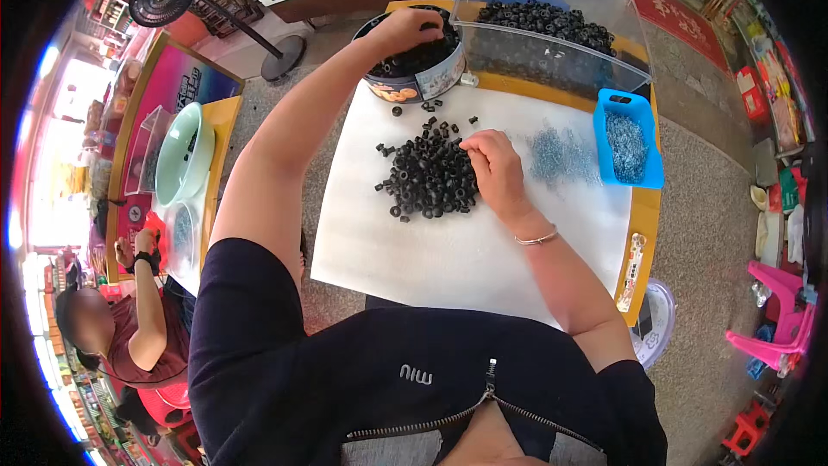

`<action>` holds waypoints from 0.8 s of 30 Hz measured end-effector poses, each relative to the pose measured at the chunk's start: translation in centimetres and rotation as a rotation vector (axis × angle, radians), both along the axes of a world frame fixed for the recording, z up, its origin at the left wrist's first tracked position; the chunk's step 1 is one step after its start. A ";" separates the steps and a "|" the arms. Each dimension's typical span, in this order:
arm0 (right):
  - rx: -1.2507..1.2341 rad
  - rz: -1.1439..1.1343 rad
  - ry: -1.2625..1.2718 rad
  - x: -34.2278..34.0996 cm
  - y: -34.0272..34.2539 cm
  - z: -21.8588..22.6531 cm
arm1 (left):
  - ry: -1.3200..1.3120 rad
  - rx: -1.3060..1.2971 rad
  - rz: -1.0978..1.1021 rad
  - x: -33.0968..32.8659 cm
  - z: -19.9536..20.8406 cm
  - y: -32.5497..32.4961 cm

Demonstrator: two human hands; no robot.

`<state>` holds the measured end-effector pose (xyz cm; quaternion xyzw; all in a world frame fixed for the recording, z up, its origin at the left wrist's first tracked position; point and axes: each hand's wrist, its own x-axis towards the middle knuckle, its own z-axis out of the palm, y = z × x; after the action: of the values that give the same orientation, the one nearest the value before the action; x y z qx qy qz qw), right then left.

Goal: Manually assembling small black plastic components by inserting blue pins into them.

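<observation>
A heap of small black ring-shaped plastic pieces (427, 174) lies on the white sheet in front of me. At the heap's upper right edge is my right hand (498, 171), its fingers bent together in a pinch; whatever they hold is too small to make out. My left hand (404, 33) reaches over a round tin (442, 78) holding more black pieces. Its fingers are curved, with a gap between thumb and forefinger. A few loose black pieces (433, 106) lie between tin and heap.
A clear bin (552, 65) of black pieces stands behind the heap. Right of my right hand are scattered clear-blue bits (559, 155) and a blue basket (605, 142) full of them. Far left, another person (147, 328) sits by a table with a green basin (201, 164).
</observation>
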<state>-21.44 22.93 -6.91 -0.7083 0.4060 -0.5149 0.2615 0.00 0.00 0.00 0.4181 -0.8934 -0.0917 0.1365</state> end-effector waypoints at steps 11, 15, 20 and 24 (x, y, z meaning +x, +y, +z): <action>-0.057 -0.028 -0.015 0.1 0.1 -0.2 | 0.926 0.491 0.245 -0.3 3.8 7.7; -0.039 -0.027 -0.023 0.2 0.2 -0.4 | 0.950 0.737 0.229 -1.4 3.0 14.8; -0.059 -0.048 0.004 0.0 0.0 -0.5 | 0.668 0.423 0.275 -3.7 -1.9 19.8; -0.059 -0.057 0.021 0.0 -0.2 -0.9 | 0.488 0.089 0.264 -5.2 -3.5 21.9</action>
<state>-21.48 22.74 -7.83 -0.7091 0.4133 -0.5267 0.2214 -5.25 21.93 -3.46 0.5020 -0.7669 -0.2104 0.3400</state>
